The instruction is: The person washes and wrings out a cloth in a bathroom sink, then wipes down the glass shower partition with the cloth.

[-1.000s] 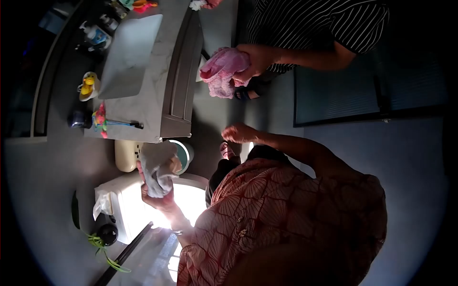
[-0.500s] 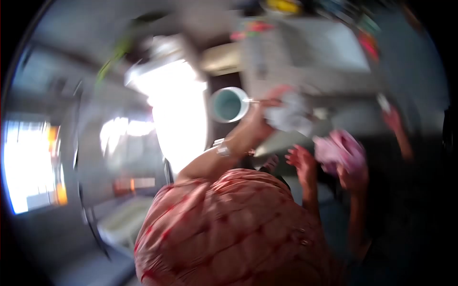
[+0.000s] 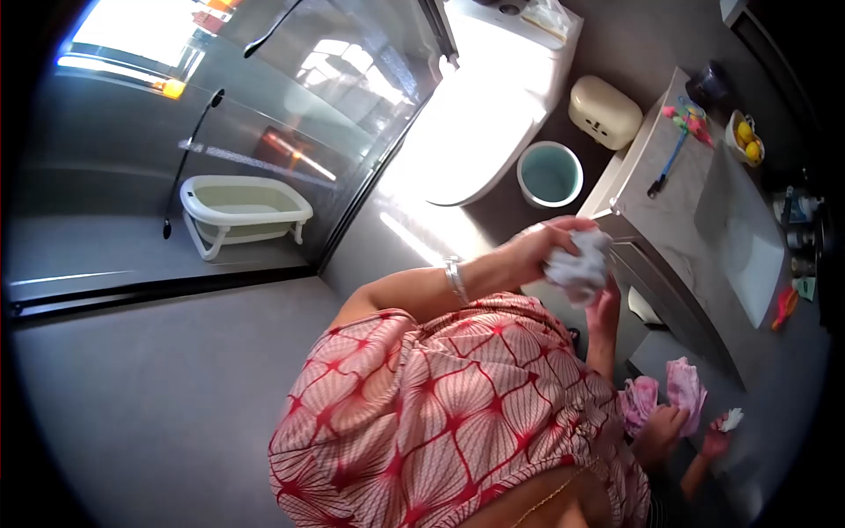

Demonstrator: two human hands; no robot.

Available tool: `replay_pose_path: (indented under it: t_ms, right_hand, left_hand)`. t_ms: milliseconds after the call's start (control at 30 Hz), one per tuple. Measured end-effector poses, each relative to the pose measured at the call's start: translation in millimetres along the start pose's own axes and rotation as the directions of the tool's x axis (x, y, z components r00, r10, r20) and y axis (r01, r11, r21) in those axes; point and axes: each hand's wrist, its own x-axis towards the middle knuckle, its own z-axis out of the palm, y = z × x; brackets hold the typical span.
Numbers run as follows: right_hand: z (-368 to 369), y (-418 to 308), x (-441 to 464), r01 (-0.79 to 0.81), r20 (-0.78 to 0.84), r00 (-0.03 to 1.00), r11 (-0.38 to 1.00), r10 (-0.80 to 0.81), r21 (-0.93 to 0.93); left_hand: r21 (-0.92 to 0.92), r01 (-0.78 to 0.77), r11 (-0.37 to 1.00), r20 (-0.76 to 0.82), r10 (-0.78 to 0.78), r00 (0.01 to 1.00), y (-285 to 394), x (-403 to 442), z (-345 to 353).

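Observation:
A crumpled grey-white cloth (image 3: pixel 581 264) is held in front of my printed shirt, close to the cabinet corner. My left hand (image 3: pixel 539 248), below a silver bracelet, grips its upper left side. From the lower right, my right hand (image 3: pixel 605 306) has its fingers against the same cloth, their tips partly hidden by it. At the lower right another person's hand (image 3: pixel 662 433) holds pink cloths (image 3: pixel 685 396). Beside it, a further hand (image 3: pixel 716 442) holds something small and white (image 3: pixel 731 420).
A teal-lined bucket (image 3: pixel 550 174) stands between the bright toilet (image 3: pixel 480 114) and the washbasin counter (image 3: pixel 651 202). Near the bucket is a cream box (image 3: pixel 606 112). Behind the glass at left sits a folding baby tub (image 3: pixel 245 211). A basin (image 3: pixel 748 238) is at right.
The view has swung round, bringing the glass enclosure and tub into sight. My right hand, empty and apart earlier, now meets the grey-white cloth held by my left.

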Motion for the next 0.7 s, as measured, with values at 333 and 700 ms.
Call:
replay_pose_path:
  t_ms: [333, 700]
  right_hand:
    - [35, -12, 32, -0.022, 0.061, 0.998, 0.982, 0.034, -0.19]
    - [20, -216, 96, 0.485, 0.042, 0.871, 0.84, -0.49, -0.243]
  left_hand:
    - [-0.254, -0.17, 0.952, -0.106, 0.147, 0.983, 30, -13, -39]
    - [0.673, -0.34, 0.656, 0.159, 0.321, 0.934, 35, 120, 57]
